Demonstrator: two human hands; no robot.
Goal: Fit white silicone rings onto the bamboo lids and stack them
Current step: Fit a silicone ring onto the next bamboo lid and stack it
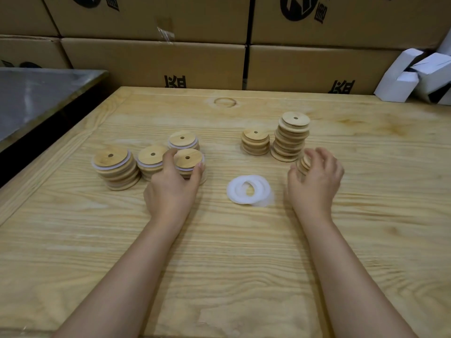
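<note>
Both hands on lids, rings waiting between them

The left hand (174, 184) curls thumb and fingers round the top ringed lid (188, 158) of the stack just ahead of it. The right hand (317, 176) grips a few bare lids (303, 164) tilted on edge. The white rings (249, 190) lie overlapped on the bench (219, 252) between the hands. Likely trouble: the tall bare stack (291, 136) just beyond the right hand sits unevenly, so a brush could topple it. A crooked release by the left hand could push its stack into the neighbouring stack (150, 159), and the overlapped rings may lift in pairs.
</note>
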